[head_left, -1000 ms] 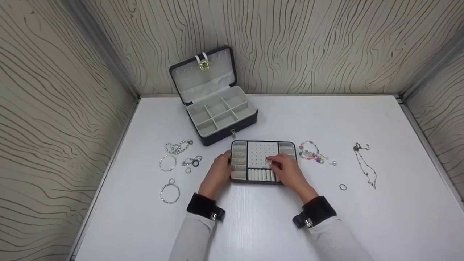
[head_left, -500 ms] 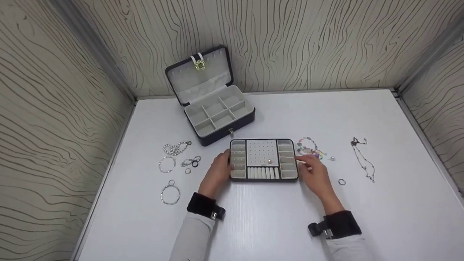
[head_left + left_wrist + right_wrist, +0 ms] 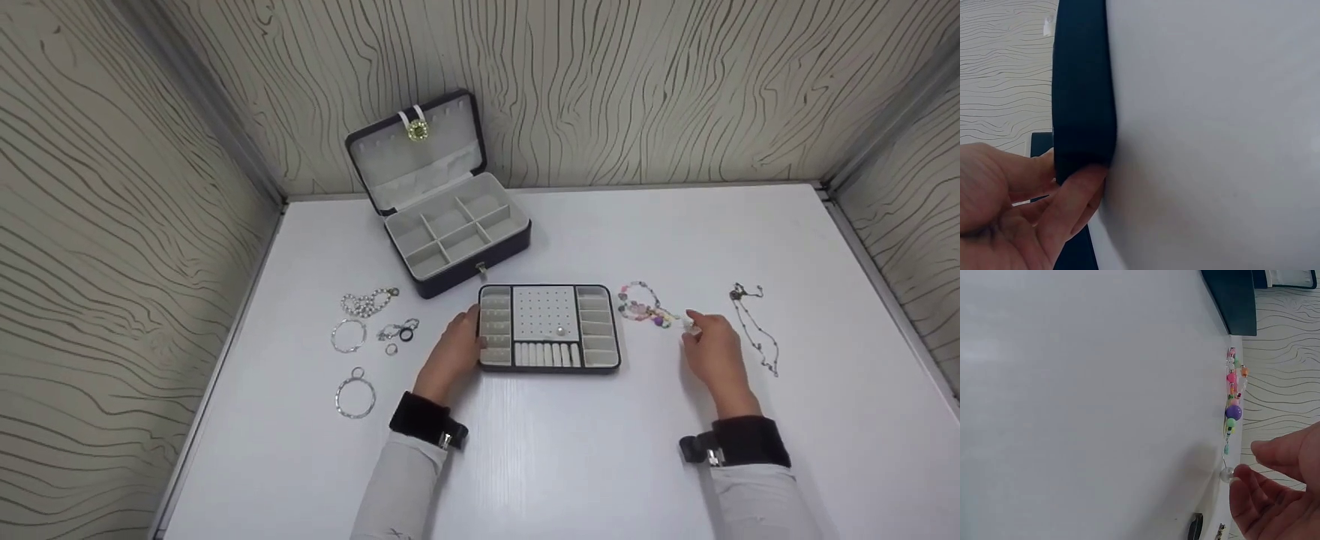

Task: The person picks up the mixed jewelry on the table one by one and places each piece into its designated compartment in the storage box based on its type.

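My left hand (image 3: 451, 349) grips the left end of a dark jewelry tray (image 3: 550, 368). In the left wrist view, thumb and fingers pinch the tray's corner (image 3: 1084, 112). A pearl stud (image 3: 560, 331) sits in the tray's holed white panel. On the right, my right hand (image 3: 716, 352) is at a second pearl stud (image 3: 1226, 475) on the table. In the right wrist view a fingertip touches or nearly touches that pearl, while the thumb stands apart from it. A colorful beaded bracelet (image 3: 637, 310) lies just left of this hand.
Behind the tray stands an open jewelry box (image 3: 472, 259) with several compartments. At left lie a beaded bracelet (image 3: 364, 305), bangles (image 3: 355, 416), small rings (image 3: 391, 349) and a chain bracelet. A necklace (image 3: 756, 341) lies at far right. Patterned walls (image 3: 600, 97) bound the table.
My right hand has left the tray's panel and moved right to the loose pearl stud, leaving a pearl stud in the panel. My left hand stays on the tray.
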Demonstrator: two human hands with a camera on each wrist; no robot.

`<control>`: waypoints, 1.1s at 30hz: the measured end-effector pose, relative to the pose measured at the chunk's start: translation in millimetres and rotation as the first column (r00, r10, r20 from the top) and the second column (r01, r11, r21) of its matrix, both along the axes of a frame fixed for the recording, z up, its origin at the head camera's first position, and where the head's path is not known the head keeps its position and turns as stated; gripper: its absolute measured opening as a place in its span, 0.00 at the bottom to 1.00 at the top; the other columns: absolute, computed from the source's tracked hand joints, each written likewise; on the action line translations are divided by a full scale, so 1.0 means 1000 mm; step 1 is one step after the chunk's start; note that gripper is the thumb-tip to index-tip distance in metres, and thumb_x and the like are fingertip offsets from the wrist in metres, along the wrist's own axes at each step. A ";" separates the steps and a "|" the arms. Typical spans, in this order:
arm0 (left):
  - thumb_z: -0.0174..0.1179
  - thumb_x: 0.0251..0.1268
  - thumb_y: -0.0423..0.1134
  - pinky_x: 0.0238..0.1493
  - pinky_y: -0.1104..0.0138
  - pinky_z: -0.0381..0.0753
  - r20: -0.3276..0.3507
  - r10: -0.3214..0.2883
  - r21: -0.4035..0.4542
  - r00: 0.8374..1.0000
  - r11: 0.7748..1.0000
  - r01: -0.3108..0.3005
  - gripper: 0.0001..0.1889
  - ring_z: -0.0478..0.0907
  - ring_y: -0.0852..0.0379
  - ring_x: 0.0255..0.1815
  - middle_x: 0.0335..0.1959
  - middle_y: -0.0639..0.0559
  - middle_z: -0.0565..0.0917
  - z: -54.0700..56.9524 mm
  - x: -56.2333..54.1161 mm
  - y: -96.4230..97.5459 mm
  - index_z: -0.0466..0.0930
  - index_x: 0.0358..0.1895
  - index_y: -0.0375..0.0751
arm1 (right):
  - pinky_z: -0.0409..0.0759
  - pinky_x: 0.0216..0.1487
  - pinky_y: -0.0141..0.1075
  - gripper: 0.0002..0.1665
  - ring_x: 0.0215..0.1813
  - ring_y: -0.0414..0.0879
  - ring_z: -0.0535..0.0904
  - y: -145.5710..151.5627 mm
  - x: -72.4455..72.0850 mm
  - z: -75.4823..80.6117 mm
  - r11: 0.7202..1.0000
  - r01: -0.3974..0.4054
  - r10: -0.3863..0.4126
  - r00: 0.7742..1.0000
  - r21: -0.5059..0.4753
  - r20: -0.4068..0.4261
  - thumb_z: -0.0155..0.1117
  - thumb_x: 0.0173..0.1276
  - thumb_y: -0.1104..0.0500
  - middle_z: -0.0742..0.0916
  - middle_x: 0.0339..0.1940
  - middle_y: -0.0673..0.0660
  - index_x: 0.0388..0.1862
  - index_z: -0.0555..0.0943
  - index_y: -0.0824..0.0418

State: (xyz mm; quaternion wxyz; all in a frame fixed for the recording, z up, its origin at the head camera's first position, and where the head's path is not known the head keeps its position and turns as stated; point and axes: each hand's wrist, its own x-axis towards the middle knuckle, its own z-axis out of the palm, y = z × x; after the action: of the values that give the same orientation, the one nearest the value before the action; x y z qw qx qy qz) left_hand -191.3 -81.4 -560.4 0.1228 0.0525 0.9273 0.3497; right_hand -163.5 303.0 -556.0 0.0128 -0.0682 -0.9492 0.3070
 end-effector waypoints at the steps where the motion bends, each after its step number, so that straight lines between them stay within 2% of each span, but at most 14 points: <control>1: 0.55 0.69 0.30 0.64 0.51 0.69 -0.002 -0.001 0.005 1.000 1.000 0.001 0.30 0.70 0.41 0.65 0.63 0.34 0.72 0.000 0.000 0.000 0.60 0.73 0.37 | 0.72 0.54 0.59 0.26 0.53 0.71 0.74 0.002 -0.001 0.000 1.000 0.005 -0.005 1.000 0.013 0.002 0.54 0.67 0.72 0.73 0.53 0.80 0.64 0.70 0.78; 5: 0.56 0.68 0.30 0.64 0.51 0.69 -0.002 -0.001 0.029 1.000 1.000 0.001 0.30 0.70 0.41 0.64 0.62 0.34 0.73 -0.002 0.000 0.000 0.60 0.73 0.36 | 0.68 0.59 0.62 0.26 0.56 0.74 0.70 0.007 -0.004 -0.002 0.999 0.013 -0.014 1.000 0.042 0.016 0.54 0.65 0.73 0.73 0.52 0.81 0.63 0.71 0.78; 15: 0.56 0.68 0.30 0.65 0.52 0.68 0.000 0.001 0.039 1.000 0.999 -0.001 0.30 0.69 0.41 0.65 0.62 0.35 0.73 -0.002 0.001 0.000 0.61 0.73 0.36 | 0.73 0.52 0.58 0.20 0.50 0.69 0.74 0.016 -0.007 -0.009 0.999 0.005 -0.006 1.000 0.034 0.013 0.53 0.69 0.71 0.75 0.48 0.76 0.59 0.76 0.75; 19: 0.56 0.69 0.32 0.67 0.52 0.66 0.017 0.011 0.049 1.000 0.999 -0.012 0.30 0.68 0.42 0.67 0.64 0.35 0.72 0.000 0.002 0.001 0.60 0.73 0.37 | 0.75 0.51 0.56 0.17 0.52 0.69 0.74 0.015 -0.008 -0.008 1.000 0.021 -0.022 0.999 0.018 0.047 0.50 0.72 0.70 0.76 0.48 0.75 0.56 0.78 0.75; 23: 0.55 0.70 0.33 0.67 0.52 0.66 0.022 0.007 0.036 1.000 0.999 -0.008 0.30 0.67 0.42 0.68 0.66 0.35 0.71 0.001 0.001 0.001 0.60 0.74 0.37 | 0.74 0.54 0.56 0.16 0.56 0.70 0.72 0.014 -0.009 -0.008 0.999 0.044 -0.045 0.996 0.011 0.077 0.48 0.73 0.71 0.77 0.50 0.77 0.53 0.78 0.77; 28: 0.56 0.69 0.31 0.65 0.52 0.68 -0.005 -0.007 0.034 1.000 0.999 0.007 0.29 0.70 0.42 0.65 0.61 0.36 0.73 0.003 0.000 -0.001 0.63 0.72 0.38 | 0.75 0.52 0.55 0.15 0.55 0.69 0.75 0.013 -0.010 -0.009 0.997 0.075 -0.074 0.992 -0.003 0.103 0.50 0.73 0.69 0.79 0.51 0.76 0.52 0.79 0.76; 33: 0.56 0.68 0.30 0.64 0.52 0.69 -0.008 -0.008 0.040 1.000 0.999 0.009 0.29 0.71 0.42 0.63 0.60 0.36 0.74 0.001 0.000 -0.002 0.63 0.72 0.37 | 0.75 0.50 0.55 0.16 0.51 0.66 0.77 0.014 -0.010 -0.007 1.000 0.022 -0.023 0.990 0.006 0.139 0.51 0.74 0.66 0.81 0.50 0.74 0.52 0.79 0.75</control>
State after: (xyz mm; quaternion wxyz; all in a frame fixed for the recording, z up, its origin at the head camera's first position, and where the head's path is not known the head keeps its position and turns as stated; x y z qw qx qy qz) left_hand -191.8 -83.4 -559.4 0.1194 0.0603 0.9204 0.3675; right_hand -173.9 316.8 -562.8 -0.0495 -0.0999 -0.9476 0.2995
